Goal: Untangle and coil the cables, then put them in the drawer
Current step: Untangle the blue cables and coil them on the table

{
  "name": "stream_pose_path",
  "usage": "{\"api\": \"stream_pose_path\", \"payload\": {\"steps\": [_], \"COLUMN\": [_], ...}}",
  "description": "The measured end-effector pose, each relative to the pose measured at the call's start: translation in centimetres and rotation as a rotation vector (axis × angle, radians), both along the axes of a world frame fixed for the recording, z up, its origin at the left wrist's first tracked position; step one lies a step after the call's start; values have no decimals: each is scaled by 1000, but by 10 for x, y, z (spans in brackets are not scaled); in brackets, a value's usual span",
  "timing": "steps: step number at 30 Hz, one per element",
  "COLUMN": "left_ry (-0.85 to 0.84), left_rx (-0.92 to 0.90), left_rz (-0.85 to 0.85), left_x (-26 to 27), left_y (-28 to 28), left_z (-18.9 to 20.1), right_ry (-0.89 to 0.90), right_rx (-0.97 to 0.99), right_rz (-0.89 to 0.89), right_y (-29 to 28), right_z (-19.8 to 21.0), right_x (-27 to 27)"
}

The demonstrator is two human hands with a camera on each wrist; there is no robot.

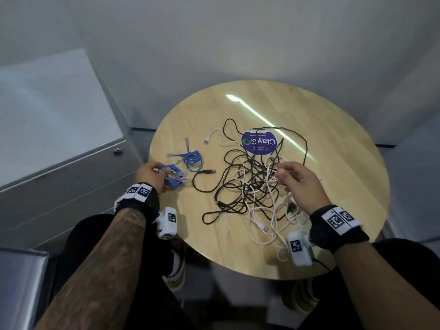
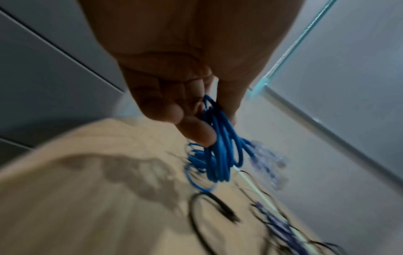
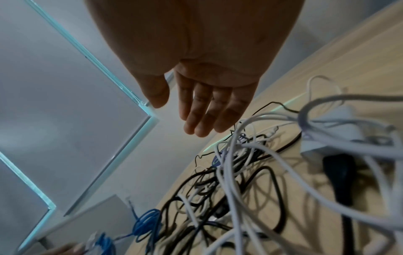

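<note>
My left hand (image 1: 152,172) grips a coiled blue network cable (image 1: 173,178) just above the left edge of the round wooden table (image 1: 338,144). The left wrist view shows the fingers (image 2: 196,131) curled round this blue coil (image 2: 220,155). A second blue coil (image 1: 193,159) lies on the table beside it. A tangle of black and white cables (image 1: 252,186) covers the table's middle. Over the tangle's right side hovers my right hand (image 1: 295,179), its fingers (image 3: 196,112) straight and holding nothing above the tangle (image 3: 240,189).
A grey drawer cabinet (image 1: 59,167) with a round lock (image 1: 117,152) stands left of the table, its drawers shut. A purple round sticker (image 1: 259,141) lies under the cables. A black USB plug (image 1: 209,171) points towards the blue coils. Grey walls stand close behind.
</note>
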State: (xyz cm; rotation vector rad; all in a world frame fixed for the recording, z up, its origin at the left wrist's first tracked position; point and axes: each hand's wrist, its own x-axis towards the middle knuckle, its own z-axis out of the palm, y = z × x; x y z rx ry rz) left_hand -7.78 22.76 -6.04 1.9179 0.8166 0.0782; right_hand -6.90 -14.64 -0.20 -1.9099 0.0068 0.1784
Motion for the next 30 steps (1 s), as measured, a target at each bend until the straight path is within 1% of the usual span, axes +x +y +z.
{"api": "stream_pose_path", "payload": {"steps": [2,4,6,12,14,16,17,18,19,21,22,23,24,27,29,30], "left_ry": [72,107,113,87,38,-44,-71,-55,16,240,333,392,417,413,383,333], "left_rx": [3,-10,30,174,277,459,559,654,732,854,909,965,1020,1137,1110,1031], "left_rz": [63,107,90,51,14,-47,-107,-193,-297,-492,-571,-631,-669,-728,-705,-664], "left_x": [3,6,10,14,15,21,28,35,44,62,69,74,78,88,91,91], "left_y": [9,14,19,12,4,-4,-9,-15,-22,-34,-38,-42,-45,-47,-44,-43], "left_z": [-15,-25,-29,-7,9,24,30,34,37,38,36,34,31,32,42,50], "right_ry": [-1,3,1,-7,-14,-33,-40,-45,-49,-57,-59,-61,-64,-72,-75,-79], "right_rx": [-9,-10,-6,13,24,30,34,41,45,46,47,49,51,61,75,87], "right_rz": [-7,-10,-8,-21,-20,-25,-29,-32,-32,-29,-31,-31,-30,-28,-38,-49], "right_y": [0,1,1,-1,0,0,1,2,2,3,2,1,0,-2,-2,-1], "right_z": [-3,-3,-1,1,2,1,1,1,2,3,3,3,4,3,5,7], "right_x": [0,-1,-2,0,1,3,4,5,5,6,5,5,5,8,9,9]}}
